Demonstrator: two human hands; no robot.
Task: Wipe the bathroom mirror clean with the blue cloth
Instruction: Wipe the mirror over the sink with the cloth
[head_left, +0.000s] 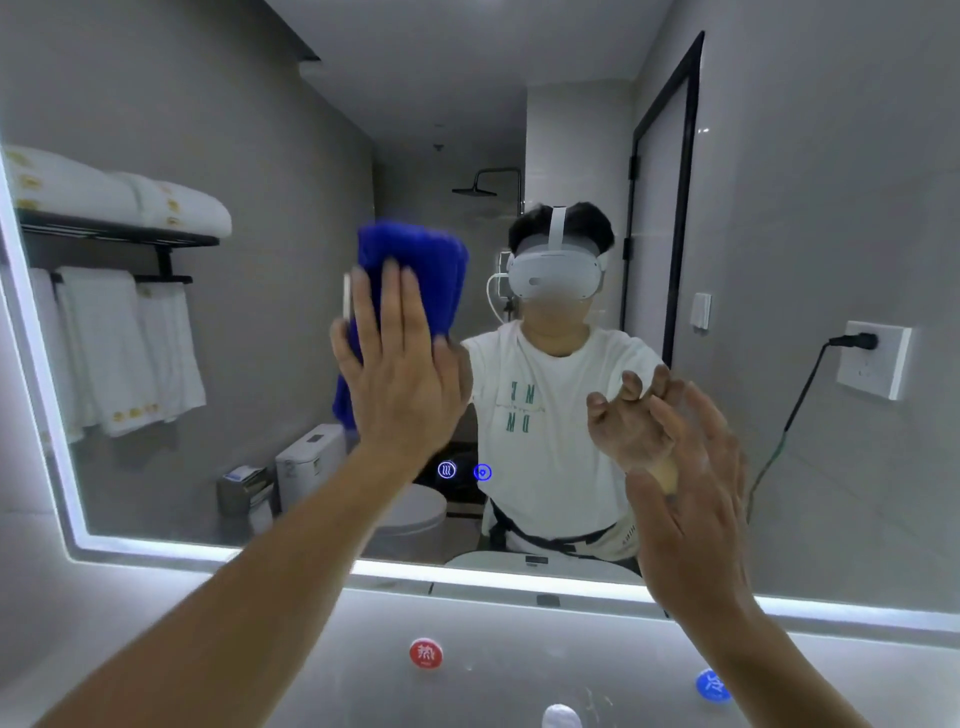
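- My left hand (400, 374): fingers straight, pressing blue cloth (415, 260) flat on mirror (260, 130).
- My right hand (696, 509): fingers spread, holding nothing, near the mirror.

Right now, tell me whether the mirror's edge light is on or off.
On: a bright white strip glows along the left and bottom edges of the mirror.

Cloth (415, 270) deep blue; towels (104, 338) white w/ gold marks; wall (78, 623) grey; red sticker (426, 653), blue sticker (712, 686).
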